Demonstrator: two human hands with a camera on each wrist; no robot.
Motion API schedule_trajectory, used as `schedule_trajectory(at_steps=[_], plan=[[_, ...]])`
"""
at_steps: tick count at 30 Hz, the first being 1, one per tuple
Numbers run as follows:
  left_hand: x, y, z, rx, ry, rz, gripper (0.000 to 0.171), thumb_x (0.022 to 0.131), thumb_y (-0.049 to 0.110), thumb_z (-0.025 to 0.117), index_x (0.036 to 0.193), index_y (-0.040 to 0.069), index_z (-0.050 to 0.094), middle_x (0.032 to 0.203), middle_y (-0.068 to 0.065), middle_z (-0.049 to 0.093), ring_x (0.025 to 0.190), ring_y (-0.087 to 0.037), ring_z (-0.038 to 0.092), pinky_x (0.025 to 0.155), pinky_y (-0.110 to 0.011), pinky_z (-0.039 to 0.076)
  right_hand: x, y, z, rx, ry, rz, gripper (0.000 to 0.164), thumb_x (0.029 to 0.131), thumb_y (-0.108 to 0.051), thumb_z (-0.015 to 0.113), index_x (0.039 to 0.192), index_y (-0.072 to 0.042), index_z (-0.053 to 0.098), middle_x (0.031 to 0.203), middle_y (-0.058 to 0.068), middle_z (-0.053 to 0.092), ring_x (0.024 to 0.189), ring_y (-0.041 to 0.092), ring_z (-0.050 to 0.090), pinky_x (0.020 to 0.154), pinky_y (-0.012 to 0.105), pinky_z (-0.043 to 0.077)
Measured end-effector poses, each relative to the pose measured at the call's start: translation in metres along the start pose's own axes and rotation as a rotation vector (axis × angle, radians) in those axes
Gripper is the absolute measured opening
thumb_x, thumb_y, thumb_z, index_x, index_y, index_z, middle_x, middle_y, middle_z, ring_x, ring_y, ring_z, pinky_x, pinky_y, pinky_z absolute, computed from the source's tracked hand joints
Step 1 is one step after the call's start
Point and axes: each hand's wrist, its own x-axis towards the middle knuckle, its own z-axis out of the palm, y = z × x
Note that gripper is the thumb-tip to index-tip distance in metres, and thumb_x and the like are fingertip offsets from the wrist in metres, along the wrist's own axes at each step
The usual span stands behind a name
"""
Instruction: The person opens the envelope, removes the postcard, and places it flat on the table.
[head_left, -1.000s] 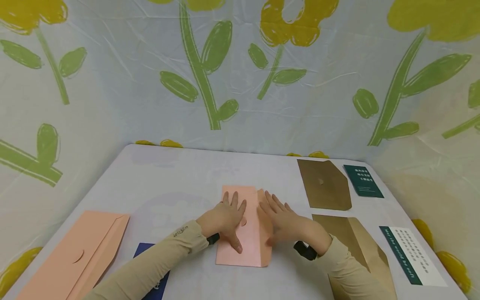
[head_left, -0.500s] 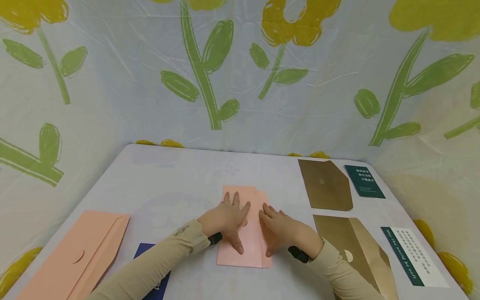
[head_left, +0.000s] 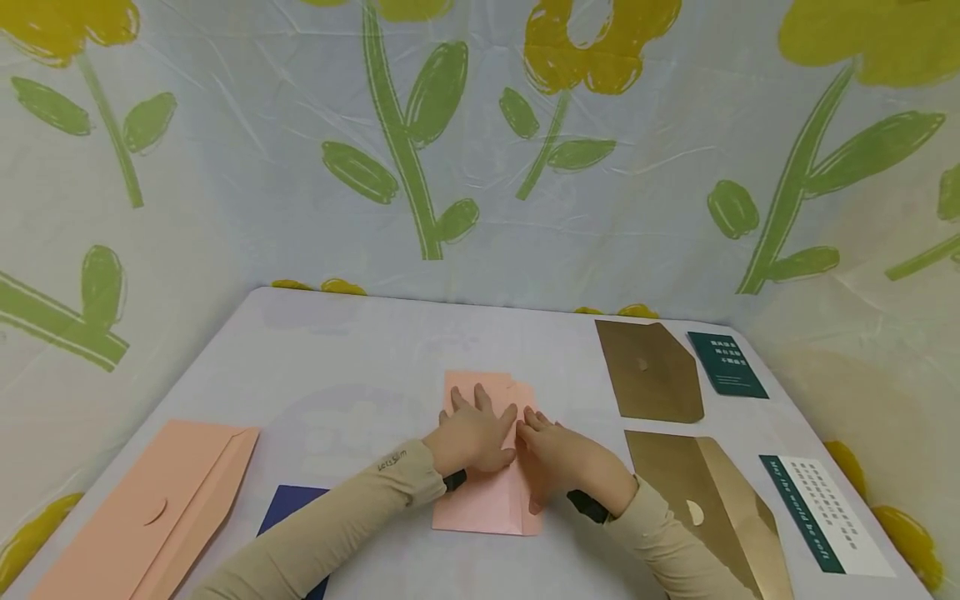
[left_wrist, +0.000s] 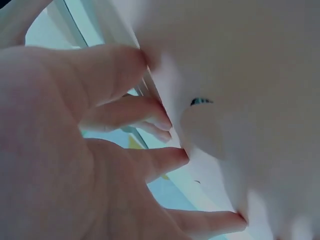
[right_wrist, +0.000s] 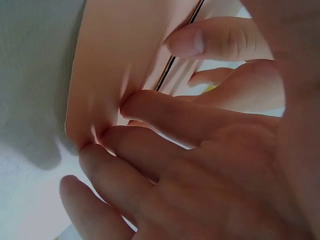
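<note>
Centrally on the white table [head_left: 337, 350], a pink envelope [head_left: 480, 508] lies flat, its flap [head_left: 525, 396] along the right side. The left hand [head_left: 476, 433] is spread, fingertips touching the envelope's face near a rounded notch [left_wrist: 202, 130]. The right hand [head_left: 562, 458] has its fingers extended and close together, their tips pressing the flap.

To the left lies a larger pink envelope [head_left: 142, 492], with a navy card [head_left: 285, 500] partly hidden under the left beige sleeve [head_left: 352, 500]. On the right are 2 brown envelopes, the farther [head_left: 648, 371] beside a dark green card [head_left: 727, 364], the nearer [head_left: 675, 479] beside a green-and-white card [head_left: 828, 517]. A flower-printed cloth [head_left: 285, 183] hangs behind.
</note>
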Motion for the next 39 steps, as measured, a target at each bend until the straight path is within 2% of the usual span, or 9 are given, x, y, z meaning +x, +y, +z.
schedule_trajectory(at_steps=[6, 11, 15, 22, 25, 29, 33, 36, 39], plan=[[0.002, 0.003, 0.003, -0.019, 0.013, -0.013, 0.072, 0.095, 0.056, 0.055, 0.157, 0.029, 0.03, 0.158, -0.03, 0.017, 0.137, -0.063, 0.019, 0.099, -0.066, 0.04, 0.001, 0.002, 0.002, 0.033, -0.003, 0.018, 0.116, 0.061, -0.031, 0.096, 0.151, 0.007, 0.032, 0.159, 0.027, 0.021, 0.147, 0.04, 0.02, 0.114, 0.048, 0.029], [0.006, 0.002, 0.003, -0.091, 0.01, -0.01, 0.074, 0.095, 0.056, 0.054, 0.158, 0.029, 0.026, 0.158, -0.03, 0.015, 0.138, -0.063, 0.015, 0.099, -0.068, 0.038, -0.001, 0.003, 0.002, 0.085, -0.02, 0.029, 0.115, 0.064, -0.029, 0.095, 0.151, 0.007, 0.03, 0.16, 0.026, 0.017, 0.149, 0.039, 0.015, 0.114, 0.049, 0.029], [0.006, -0.004, 0.0, -0.159, 0.011, 0.019, 0.072, 0.096, 0.052, 0.05, 0.159, 0.03, 0.022, 0.159, -0.029, 0.015, 0.138, -0.063, 0.014, 0.097, -0.069, 0.039, -0.003, 0.003, 0.0, 0.105, -0.024, 0.025, 0.114, 0.064, -0.028, 0.095, 0.151, 0.007, 0.03, 0.161, 0.026, 0.015, 0.149, 0.039, 0.014, 0.114, 0.05, 0.029], [0.008, -0.009, 0.0, -0.185, -0.006, 0.064, 0.061, 0.097, 0.046, 0.043, 0.156, 0.036, 0.029, 0.159, -0.031, 0.012, 0.137, -0.066, 0.01, 0.094, -0.072, 0.039, -0.004, 0.004, 0.001, 0.11, -0.03, 0.016, 0.113, 0.066, -0.029, 0.094, 0.152, 0.005, 0.029, 0.161, 0.025, 0.014, 0.149, 0.038, 0.014, 0.114, 0.049, 0.029], [0.009, -0.011, 0.001, -0.188, -0.002, 0.082, 0.058, 0.097, 0.045, 0.043, 0.153, 0.034, 0.035, 0.159, -0.032, 0.012, 0.136, -0.066, 0.01, 0.094, -0.072, 0.039, -0.003, 0.005, 0.001, 0.113, -0.035, 0.016, 0.115, 0.066, -0.03, 0.094, 0.153, 0.005, 0.027, 0.162, 0.025, 0.014, 0.149, 0.037, 0.013, 0.115, 0.049, 0.028], [0.009, -0.017, -0.001, -0.188, 0.022, 0.164, 0.05, 0.095, 0.046, 0.051, 0.139, 0.022, 0.044, 0.153, -0.038, 0.019, 0.131, -0.071, 0.017, 0.092, -0.072, 0.041, -0.002, 0.006, 0.0, 0.116, -0.045, 0.012, 0.119, 0.067, -0.031, 0.094, 0.154, 0.006, 0.022, 0.162, 0.026, 0.011, 0.15, 0.037, 0.012, 0.115, 0.048, 0.027], [0.007, -0.025, -0.005, -0.216, 0.031, 0.223, 0.037, 0.093, 0.046, 0.057, 0.119, 0.023, 0.044, 0.148, -0.039, 0.027, 0.127, -0.072, 0.024, 0.086, -0.069, 0.045, 0.001, 0.007, -0.001, 0.116, -0.063, -0.004, 0.119, 0.069, -0.032, 0.092, 0.157, 0.0, 0.018, 0.163, 0.024, 0.009, 0.15, 0.038, 0.009, 0.114, 0.049, 0.029], [0.005, -0.029, -0.008, -0.231, 0.033, 0.237, 0.031, 0.091, 0.045, 0.057, 0.11, 0.025, 0.042, 0.145, -0.037, 0.033, 0.126, -0.07, 0.03, 0.076, -0.062, 0.05, 0.001, 0.008, -0.001, 0.112, -0.073, -0.009, 0.109, 0.076, -0.031, 0.087, 0.159, -0.008, 0.02, 0.163, 0.022, 0.009, 0.15, 0.038, 0.009, 0.112, 0.049, 0.033], [0.005, -0.029, -0.009, -0.225, 0.04, 0.243, 0.031, 0.089, 0.046, 0.057, 0.106, 0.026, 0.041, 0.135, -0.033, 0.041, 0.121, -0.067, 0.038, 0.066, -0.052, 0.052, 0.0, 0.009, 0.0, 0.106, -0.064, -0.012, 0.083, 0.088, -0.025, 0.076, 0.156, -0.011, 0.031, 0.162, 0.025, 0.011, 0.149, 0.039, 0.012, 0.109, 0.049, 0.036]])
